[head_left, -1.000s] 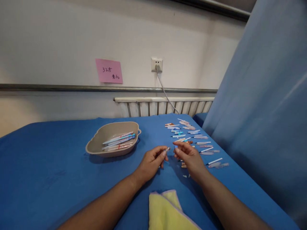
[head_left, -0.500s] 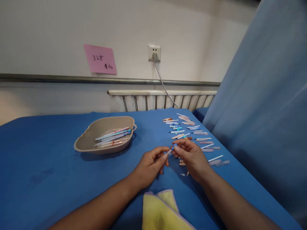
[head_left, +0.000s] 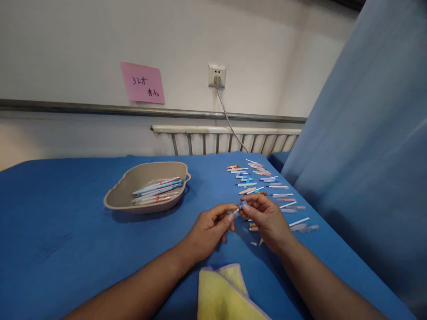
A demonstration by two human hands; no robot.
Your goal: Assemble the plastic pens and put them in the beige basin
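My left hand [head_left: 208, 230] pinches a thin clear pen barrel [head_left: 235, 213] between thumb and fingers, just above the blue tablecloth [head_left: 66, 240]. My right hand [head_left: 267, 220] meets it from the right, its fingertips pinched on a small blue pen part [head_left: 243, 204] at the barrel's tip. Both hands hover in front of rows of loose pen parts [head_left: 263, 186] laid out on the cloth: white refills, blue and orange caps, clear barrels. Some parts are hidden under my right hand.
A beige tray [head_left: 115, 200] holding several assembled pens [head_left: 158, 189] stands to the left. A folded yellow cloth [head_left: 223, 293] lies at the near edge. A light blue curtain [head_left: 367, 133] hangs on the right. A radiator [head_left: 227, 142] and wall socket [head_left: 216, 75] stand behind.
My hands have come together: a second ago their fingertips were apart, now the right hand's blue part touches the barrel in the left. The view shifted slightly.
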